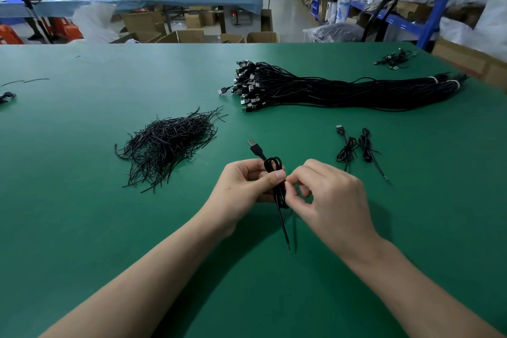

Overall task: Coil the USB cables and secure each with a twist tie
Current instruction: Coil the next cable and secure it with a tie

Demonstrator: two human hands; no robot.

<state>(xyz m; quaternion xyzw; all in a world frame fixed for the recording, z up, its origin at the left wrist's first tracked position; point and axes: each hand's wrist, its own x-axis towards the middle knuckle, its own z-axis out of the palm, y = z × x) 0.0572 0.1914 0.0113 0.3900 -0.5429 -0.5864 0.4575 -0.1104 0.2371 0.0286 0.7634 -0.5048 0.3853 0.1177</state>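
My left hand grips a coiled black USB cable at its middle, thumb pressed over the strands. Its plug points up and left and a loose tail hangs down toward me. My right hand pinches at the coil's middle right beside the left thumb; a twist tie there is too thin to make out. Two coiled cables lie on the green table to the right. A loose heap of black twist ties lies to the left. A large bundle of uncoiled USB cables stretches across the far right.
The green table runs wide on all sides. A few stray cables lie at the far right corner and some bits at the left edge. Boxes, shelves and another bench stand beyond the table.
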